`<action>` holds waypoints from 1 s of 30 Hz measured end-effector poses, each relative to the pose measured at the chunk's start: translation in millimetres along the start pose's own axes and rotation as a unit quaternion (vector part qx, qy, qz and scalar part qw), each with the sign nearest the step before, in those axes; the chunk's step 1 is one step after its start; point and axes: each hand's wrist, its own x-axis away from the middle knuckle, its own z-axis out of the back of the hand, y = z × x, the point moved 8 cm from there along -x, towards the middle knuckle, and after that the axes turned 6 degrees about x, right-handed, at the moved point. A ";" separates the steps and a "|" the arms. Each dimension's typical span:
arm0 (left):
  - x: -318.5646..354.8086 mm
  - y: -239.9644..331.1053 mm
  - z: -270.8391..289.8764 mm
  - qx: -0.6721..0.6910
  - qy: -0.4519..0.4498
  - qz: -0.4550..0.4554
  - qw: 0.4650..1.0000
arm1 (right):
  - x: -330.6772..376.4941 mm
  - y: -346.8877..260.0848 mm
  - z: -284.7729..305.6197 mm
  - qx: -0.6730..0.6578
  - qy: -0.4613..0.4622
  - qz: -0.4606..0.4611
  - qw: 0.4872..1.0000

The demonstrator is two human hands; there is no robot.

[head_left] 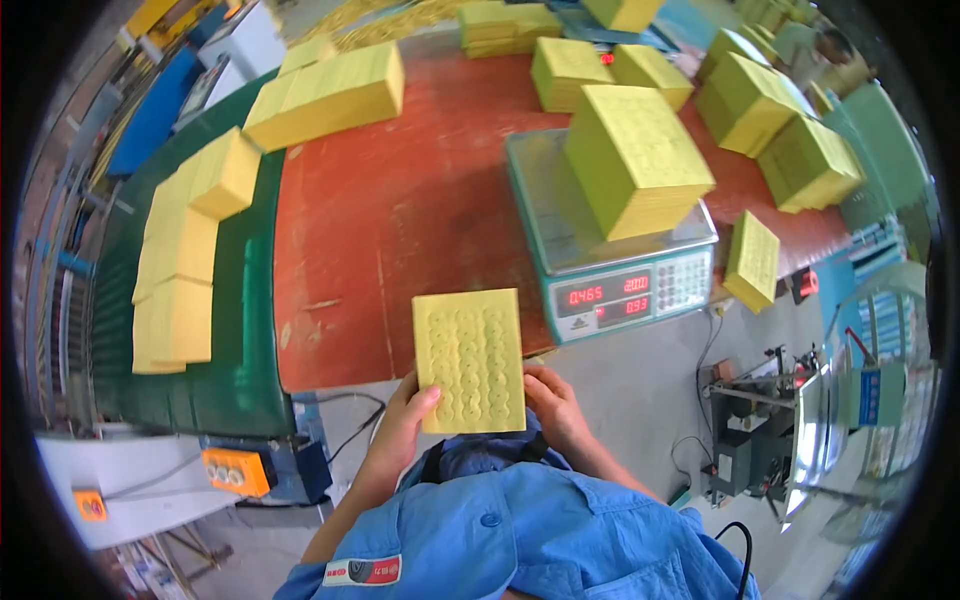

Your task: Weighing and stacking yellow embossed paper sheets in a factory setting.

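I hold a thin stack of yellow embossed paper sheets (470, 360) in front of my chest with both hands. My left hand (403, 420) grips its lower left edge, thumb on top. My right hand (553, 402) grips its lower right edge. Just beyond, a green-framed weighing scale (560, 245) with red number displays sits on the red table (400, 210). A thick block of yellow sheets (635, 160) rests on its steel pan.
Several yellow stacks lie across the far table (330, 90) and on the green conveyor belt (245, 330) at left. One small stack (752, 260) leans at the table's right edge. An orange control box (236, 470) sits below the belt. A machine stand (760, 420) is at right.
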 end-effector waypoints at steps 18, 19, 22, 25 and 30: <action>-47.6 209.5 -261.6 -0.116 -0.131 -0.206 0.963 | 18.0 -372.2 44.7 0.175 -0.050 0.351 0.919; -62.2 214.1 -274.9 -0.109 -0.130 -0.218 0.961 | 7.8 -388.6 53.7 0.187 -0.052 0.353 0.915; -91.1 217.0 -307.0 -0.119 -0.082 -0.205 0.968 | -28.5 -409.4 85.6 0.204 -0.065 0.291 0.932; -117.9 207.8 -310.7 -0.142 -0.036 -0.182 0.972 | -58.3 -416.1 100.0 0.206 -0.091 0.247 0.942; -130.0 194.7 -315.5 -0.123 0.018 -0.170 0.977 | -81.0 -414.4 112.9 0.215 -0.125 0.215 0.945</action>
